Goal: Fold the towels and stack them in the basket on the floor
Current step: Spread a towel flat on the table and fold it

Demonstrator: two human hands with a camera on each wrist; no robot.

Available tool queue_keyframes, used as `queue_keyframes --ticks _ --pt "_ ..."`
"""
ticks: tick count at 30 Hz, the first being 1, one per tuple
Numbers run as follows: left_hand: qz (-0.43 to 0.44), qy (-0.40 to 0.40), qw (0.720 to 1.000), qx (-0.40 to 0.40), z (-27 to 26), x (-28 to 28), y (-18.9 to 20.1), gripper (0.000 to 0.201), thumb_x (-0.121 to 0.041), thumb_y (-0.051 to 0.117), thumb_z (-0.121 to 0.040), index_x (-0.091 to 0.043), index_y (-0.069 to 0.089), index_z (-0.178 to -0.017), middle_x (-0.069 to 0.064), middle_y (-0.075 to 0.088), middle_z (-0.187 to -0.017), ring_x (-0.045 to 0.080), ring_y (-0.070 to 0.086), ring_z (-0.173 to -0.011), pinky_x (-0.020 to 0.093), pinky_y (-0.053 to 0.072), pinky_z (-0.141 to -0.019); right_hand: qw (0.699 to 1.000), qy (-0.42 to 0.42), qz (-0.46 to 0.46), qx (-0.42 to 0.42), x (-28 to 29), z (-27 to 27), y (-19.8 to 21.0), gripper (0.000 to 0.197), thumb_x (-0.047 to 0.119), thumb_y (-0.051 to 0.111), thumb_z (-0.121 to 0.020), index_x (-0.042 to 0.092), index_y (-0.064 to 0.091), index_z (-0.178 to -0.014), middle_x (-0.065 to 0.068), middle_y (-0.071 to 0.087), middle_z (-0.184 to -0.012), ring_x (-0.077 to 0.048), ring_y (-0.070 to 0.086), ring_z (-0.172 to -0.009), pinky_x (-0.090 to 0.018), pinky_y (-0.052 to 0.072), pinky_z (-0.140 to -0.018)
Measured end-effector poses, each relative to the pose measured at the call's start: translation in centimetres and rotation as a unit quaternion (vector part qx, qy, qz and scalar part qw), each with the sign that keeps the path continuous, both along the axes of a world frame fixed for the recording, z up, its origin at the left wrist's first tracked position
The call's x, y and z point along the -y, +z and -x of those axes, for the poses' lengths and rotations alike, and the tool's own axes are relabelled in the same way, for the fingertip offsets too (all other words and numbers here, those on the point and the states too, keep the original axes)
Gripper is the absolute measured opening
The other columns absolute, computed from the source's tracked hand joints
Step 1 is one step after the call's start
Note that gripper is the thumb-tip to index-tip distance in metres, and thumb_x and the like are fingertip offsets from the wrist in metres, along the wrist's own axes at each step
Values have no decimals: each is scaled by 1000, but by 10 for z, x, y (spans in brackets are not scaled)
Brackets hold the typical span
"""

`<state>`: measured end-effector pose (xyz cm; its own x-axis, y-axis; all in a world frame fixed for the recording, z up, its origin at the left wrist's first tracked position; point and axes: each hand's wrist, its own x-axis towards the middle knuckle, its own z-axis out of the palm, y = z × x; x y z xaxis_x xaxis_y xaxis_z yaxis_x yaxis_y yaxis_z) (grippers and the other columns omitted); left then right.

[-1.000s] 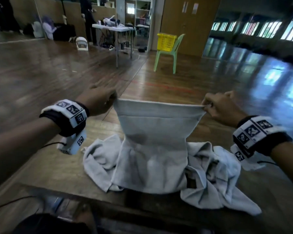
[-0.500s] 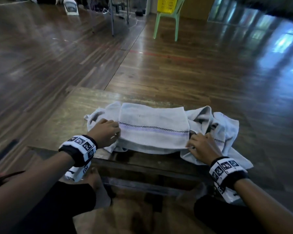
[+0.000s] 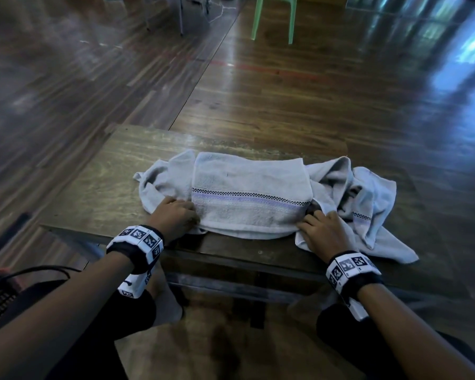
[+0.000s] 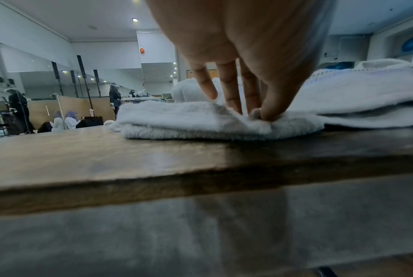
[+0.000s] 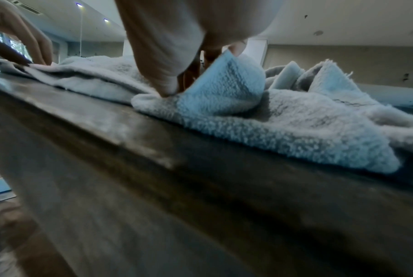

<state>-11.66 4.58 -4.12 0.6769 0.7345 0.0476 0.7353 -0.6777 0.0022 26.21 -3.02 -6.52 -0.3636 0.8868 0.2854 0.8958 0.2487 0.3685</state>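
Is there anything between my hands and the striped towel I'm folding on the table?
Nothing visible. The left hand and right hand already pinch the near corners of the striped towel, which lies over crumpled towels on the wooden table. The basket is out of view.

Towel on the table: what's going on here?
A person is folding a white towel on a wooden table. It lies folded over, its striped band facing up, on top of more crumpled towels. The left hand pinches the cloth at the near left corner, and the right hand grips the cloth at the near right corner. No basket is in view.
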Motion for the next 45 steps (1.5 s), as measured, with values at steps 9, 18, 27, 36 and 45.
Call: queue_keyframes --ticks 9,18,27,36,45 --pt "-30 -5 996 -82 -5 -5 0 26 -23 76 -55 -21 70 -81 -5 68 -84 18 67 -77 36 46 -75 996 -51 78 8 -7 9 11 17 34 57 -75 26 72 -76 5 65 -78 -24 61 -79 -35 25 -70" --pt "15 93 995 38 -7 1 -5 21 -27 63 -77 -20 66 -97 -1 67 -102 23 61 -98 37 33 -91 984 -98 148 20 -11 29 19 22 28 81 -50 17 64 -59 0 63 -64 -25 60 -69 -37 26 -71" --pt "-8 73 971 228 0 4 28 33 -41 42 -81 -17 62 -90 -4 67 -86 21 64 -81 37 43 -79 991 -80 109 -23 -4 29 26 17 23 68 -59 17 58 -70 -2 62 -69 -25 58 -67 -34 35 -64" --pt "-51 46 936 345 11 4 72 35 -33 45 -85 -6 63 -96 6 68 -86 20 63 -78 28 45 -70 957 -50 -7 -287 16 12 74 21 22 45 -80 11 59 -91 -5 62 -76 -26 56 -71 -35 31 -77" --pt "-43 67 901 427 23 15 78 9 -12 58 -89 -13 63 -97 -16 61 -84 4 58 -79 5 41 -67 943 99 -1 -317 30 9 108 17 11 59 -81 11 58 -98 -5 63 -80 -19 60 -68 -26 41 -64"
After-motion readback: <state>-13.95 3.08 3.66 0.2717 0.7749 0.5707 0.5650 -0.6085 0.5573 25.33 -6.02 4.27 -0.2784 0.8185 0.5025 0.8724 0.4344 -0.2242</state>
